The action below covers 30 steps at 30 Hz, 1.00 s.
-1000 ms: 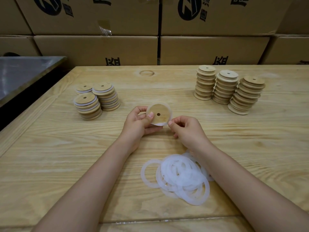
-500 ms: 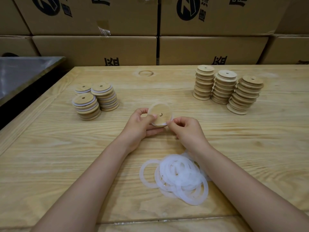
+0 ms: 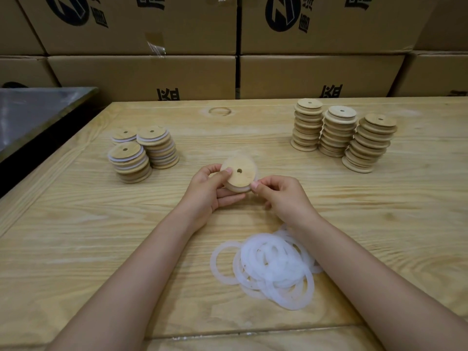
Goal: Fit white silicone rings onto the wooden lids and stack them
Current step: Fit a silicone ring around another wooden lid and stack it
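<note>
Currently held: a wooden lid (image 3: 239, 173) with a centre hole is held raised over the middle of the table (image 3: 76, 224), its face turned toward the camera.
Ring: a silicone ring (image 3: 240, 190) is seen as a white band along the lid's near rim. Its far side is blurred and cannot be judged.
Left hand: the lid is gripped by the left hand (image 3: 212, 191), with the thumb curled onto the face and the fingers curled beneath.
Right hand: the ring at the lid's right rim is pinched narrowly between thumb and forefinger of the right hand (image 3: 281, 196).
Change: within the last second the lid was tipped flatter, then turned back to face the camera. The white band, earlier visible all round, is now visible chiefly at the near rim. The right-hand pinch has stayed at the right rim.
Meaning: the ring is judged to be nearly seated. Stacking is not yet done.
Finished work: the ringed stacks (image 3: 141, 150) stand toward the table's left edge.
Lid supply: the bare stacks (image 3: 344, 135) stand toward the far right corner.
Ring supply: the loose rings (image 3: 273, 267) lie piled toward the near edge.
</note>
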### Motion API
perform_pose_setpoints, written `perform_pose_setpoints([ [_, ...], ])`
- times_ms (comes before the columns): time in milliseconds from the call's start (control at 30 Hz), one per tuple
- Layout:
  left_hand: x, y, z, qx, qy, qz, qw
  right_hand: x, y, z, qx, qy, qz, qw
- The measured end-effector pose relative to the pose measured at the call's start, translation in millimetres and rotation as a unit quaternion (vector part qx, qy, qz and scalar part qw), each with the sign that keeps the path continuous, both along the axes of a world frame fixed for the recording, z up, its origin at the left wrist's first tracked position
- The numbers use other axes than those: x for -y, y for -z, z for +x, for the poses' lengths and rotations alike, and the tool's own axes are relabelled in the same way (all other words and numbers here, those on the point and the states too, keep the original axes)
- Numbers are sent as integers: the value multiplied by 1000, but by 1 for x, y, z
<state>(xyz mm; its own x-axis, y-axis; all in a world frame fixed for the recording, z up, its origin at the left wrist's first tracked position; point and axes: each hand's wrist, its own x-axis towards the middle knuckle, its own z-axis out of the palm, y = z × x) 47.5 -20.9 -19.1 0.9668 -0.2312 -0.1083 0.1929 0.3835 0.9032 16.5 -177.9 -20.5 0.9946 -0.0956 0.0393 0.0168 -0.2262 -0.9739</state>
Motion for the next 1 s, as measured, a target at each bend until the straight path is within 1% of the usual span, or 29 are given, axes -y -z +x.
perform_pose_setpoints([
  [67,-2,-1,0,-7,9,15,1000,2,0,0,0,1,19,1000],
  [133,-2,-2,0,1,29,45,999,3,1,1,4,11,14,1000],
  [233,-1,-2,0,0,54,56,997,5,2,2,56,47,-30,997],
  [267,-1,-2,0,-3,60,52,997,5,1,2,79,46,-34,995],
  [333,-3,-2,0,1,75,46,996,4,1,2,100,10,-31,994],
  [400,-6,-2,0,12,93,40,995,3,3,2,87,-21,-30,996],
  [467,-8,-1,0,11,107,30,994,3,5,3,66,-20,-19,997],
  [567,-10,-2,1,12,130,30,991,7,4,4,28,-52,24,998],
  [600,-10,-2,0,15,132,29,991,7,4,3,22,-72,40,996],
  [667,-10,-2,-1,21,123,30,992,7,4,2,35,-85,35,995],
  [733,-9,-1,-2,48,110,70,990,6,3,2,53,-71,22,996],
  [800,-9,1,-3,101,83,157,979,5,3,3,65,-65,19,996],
  [900,-15,3,-1,174,41,293,939,5,4,2,64,-71,18,995],
  [933,-17,4,0,186,36,323,927,6,6,2,58,-75,23,995],
  [1000,-20,7,3,203,31,351,914,7,7,4,42,-86,48,994],
])
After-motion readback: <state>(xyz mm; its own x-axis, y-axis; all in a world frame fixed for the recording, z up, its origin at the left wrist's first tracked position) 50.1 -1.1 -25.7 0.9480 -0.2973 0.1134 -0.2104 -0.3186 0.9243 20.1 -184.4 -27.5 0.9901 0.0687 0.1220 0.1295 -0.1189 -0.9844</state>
